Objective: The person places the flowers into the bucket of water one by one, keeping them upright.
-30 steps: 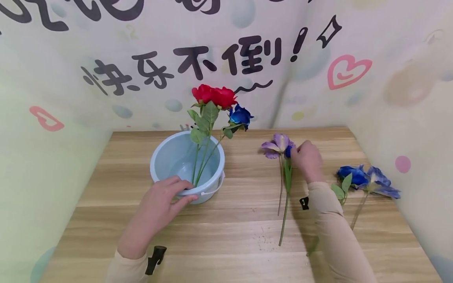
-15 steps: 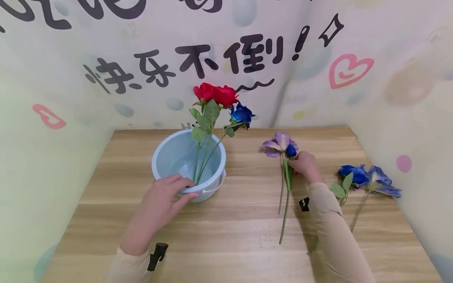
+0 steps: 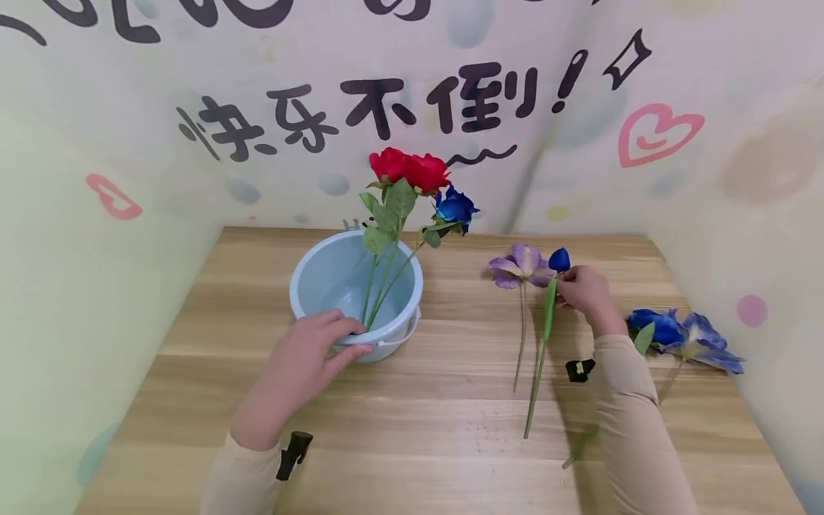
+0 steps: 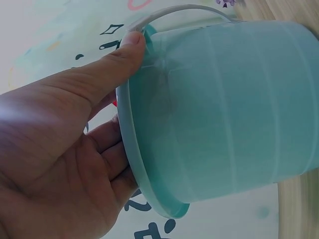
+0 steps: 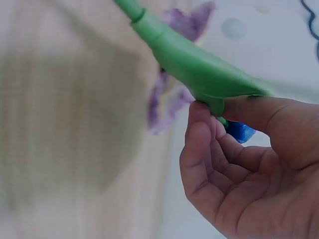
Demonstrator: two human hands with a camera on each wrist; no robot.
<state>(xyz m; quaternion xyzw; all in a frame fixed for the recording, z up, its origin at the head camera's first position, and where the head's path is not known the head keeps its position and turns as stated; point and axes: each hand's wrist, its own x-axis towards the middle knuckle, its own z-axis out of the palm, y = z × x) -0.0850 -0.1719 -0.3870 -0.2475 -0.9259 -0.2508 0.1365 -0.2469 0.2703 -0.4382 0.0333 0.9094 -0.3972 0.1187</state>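
Observation:
My left hand [image 3: 299, 368] grips the near rim of a light blue bucket [image 3: 318, 286]. In the left wrist view, the thumb lies outside the bucket wall [image 4: 224, 114] and the fingers reach inside. Two red roses [image 3: 408, 169] and a blue rose [image 3: 455, 209] lean in the bucket. My right hand [image 3: 587, 295] pinches the stem of a blue tulip [image 3: 559, 260] just below its bud. Its green leaf [image 5: 194, 64] crosses over the thumb and fingertips in the right wrist view. A purple flower [image 3: 521, 266] lies just left of the tulip.
At the right of the wooden table [image 3: 418, 429] lie a blue rose [image 3: 656, 327] and a blue-violet flower [image 3: 708, 343], partly behind the right forearm. A white handle [image 3: 402, 336] hangs on the bucket's side. Behind the table stands a printed wall [image 3: 290, 193].
The right hand has drawn the blue tulip to the right, apart from the purple flower's stem, and its grip is now below the bud. The left hand stays on the rim. The view has shifted slightly.

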